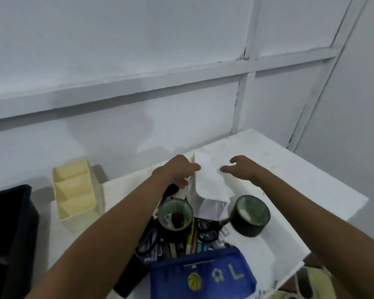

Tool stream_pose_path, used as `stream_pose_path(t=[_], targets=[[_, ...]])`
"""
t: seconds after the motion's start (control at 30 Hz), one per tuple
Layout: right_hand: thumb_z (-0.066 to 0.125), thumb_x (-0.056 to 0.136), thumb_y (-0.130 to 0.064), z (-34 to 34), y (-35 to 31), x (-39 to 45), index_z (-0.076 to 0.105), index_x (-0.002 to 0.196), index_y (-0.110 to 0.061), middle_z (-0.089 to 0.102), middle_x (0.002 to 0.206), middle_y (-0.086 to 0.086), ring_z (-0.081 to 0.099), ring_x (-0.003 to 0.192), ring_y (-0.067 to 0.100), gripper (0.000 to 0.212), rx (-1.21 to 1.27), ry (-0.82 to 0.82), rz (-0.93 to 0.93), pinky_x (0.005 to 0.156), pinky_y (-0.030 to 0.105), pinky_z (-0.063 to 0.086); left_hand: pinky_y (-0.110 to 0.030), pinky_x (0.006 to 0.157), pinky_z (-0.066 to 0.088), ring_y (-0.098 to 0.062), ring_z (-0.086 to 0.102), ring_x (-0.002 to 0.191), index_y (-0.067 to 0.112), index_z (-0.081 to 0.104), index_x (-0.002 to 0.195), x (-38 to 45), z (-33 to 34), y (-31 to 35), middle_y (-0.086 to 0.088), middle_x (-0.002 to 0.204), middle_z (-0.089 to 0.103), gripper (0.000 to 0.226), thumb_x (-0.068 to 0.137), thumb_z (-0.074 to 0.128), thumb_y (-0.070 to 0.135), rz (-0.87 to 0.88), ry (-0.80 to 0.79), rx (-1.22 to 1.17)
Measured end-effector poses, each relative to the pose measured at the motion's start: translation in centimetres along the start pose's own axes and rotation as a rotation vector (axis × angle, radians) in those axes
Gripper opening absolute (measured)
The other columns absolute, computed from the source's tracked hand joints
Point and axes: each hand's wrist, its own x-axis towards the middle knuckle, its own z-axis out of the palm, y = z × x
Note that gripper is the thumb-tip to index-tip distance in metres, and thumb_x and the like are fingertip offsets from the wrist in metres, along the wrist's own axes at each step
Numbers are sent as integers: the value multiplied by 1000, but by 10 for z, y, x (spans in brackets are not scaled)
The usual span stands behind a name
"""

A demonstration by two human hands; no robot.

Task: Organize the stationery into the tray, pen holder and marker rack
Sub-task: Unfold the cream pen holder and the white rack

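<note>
Barely begun: cream rack [75,190] left of the stationery heap [181,240] apparently unfilled, white paper [209,180] behind the heap pinched by left hand [179,169], right hand [240,168] loosely spread alongside.

On the table [300,180], a sheet of paper [209,180] lies far back, between the two hands. One tape roll [175,214] sits just in front of it to the left, another tape roll [250,215] to the right. Scissors [207,230] lie between the rolls (on a heap of pens). The pouch [201,275] lies nearest. The compartment holder [75,190] stands far left, beside the table.
</note>
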Motion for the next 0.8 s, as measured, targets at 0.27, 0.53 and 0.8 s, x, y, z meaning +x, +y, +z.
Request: stream_pose_path(t=[0.27, 0.53, 0.8], targets=[[67, 84, -20, 14, -2, -5, 59, 113, -1, 63, 106, 14, 62, 82, 26, 36, 379, -133, 22, 64, 31, 53, -36, 69, 61, -30, 71, 82, -5, 59, 116, 0, 14, 8, -17, 108, 66, 35, 88, 67, 14, -30, -31, -224], [62, 88, -33, -52, -56, -25, 68, 110, -14, 71, 107, -1, 66, 95, 17, 30, 695, -127, -393, 85, 30, 50, -39, 64, 61, -28, 68, 81, -4, 59, 113, -7, -51, 43, -18, 101, 66, 22, 93, 55, 5, 64, 70, -840], [71, 83, -18, -16, -119, -29, 59, 124, -27, 67, 117, -5, 68, 92, 11, 44, 504, -154, -704, 82, 23, 54, -32, 58, 59, -24, 66, 71, 4, 63, 94, -45, -118, 5, -10, 78, 66, 13, 95, 55, 15, 73, 246, -1080]])
